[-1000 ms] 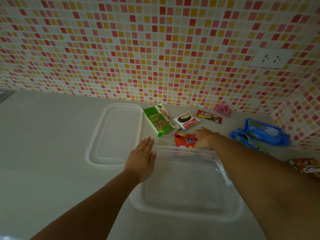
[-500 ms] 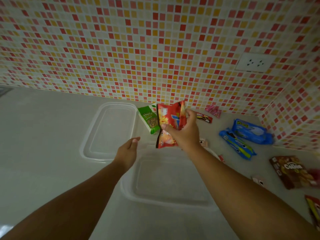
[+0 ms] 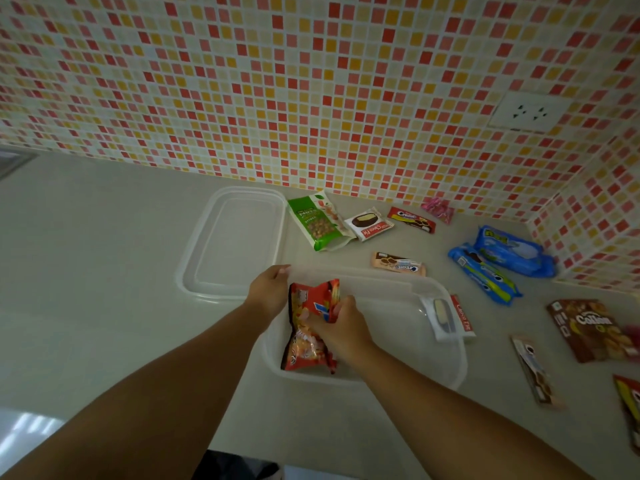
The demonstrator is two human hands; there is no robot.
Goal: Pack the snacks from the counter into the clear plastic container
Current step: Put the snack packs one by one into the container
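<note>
Right grip: right hand [image 3: 341, 323] curls its fingers round the upper part of the red snack bag [image 3: 309, 327], holding it.
Left grip: left hand [image 3: 270, 289] holds the far-left corner of the clear plastic container [image 3: 446, 368], fingers curled over the rim.
Arm pose, head view: both forearms reach forward from the bottom edge and converge at the container's left end; the right wrist is inside the container.
Red snack bag: inside the container at its left end, crumpled, its lower end at the container's near wall.
Container: on the counter [image 3: 104, 306], lid off.
Lid [image 3: 235, 244]: flat on the counter, just left of and behind the container.
Snacks still on the counter: green nuts pack [image 3: 317, 220], Choco Pie [image 3: 369, 225] beside it, blue Oreo packs [image 3: 498, 265] near the corner, brown Collon box [image 3: 588, 329] at right.
Another Choco Pie [image 3: 450, 318]: at the container's right end; in or just outside, I cannot tell.
</note>
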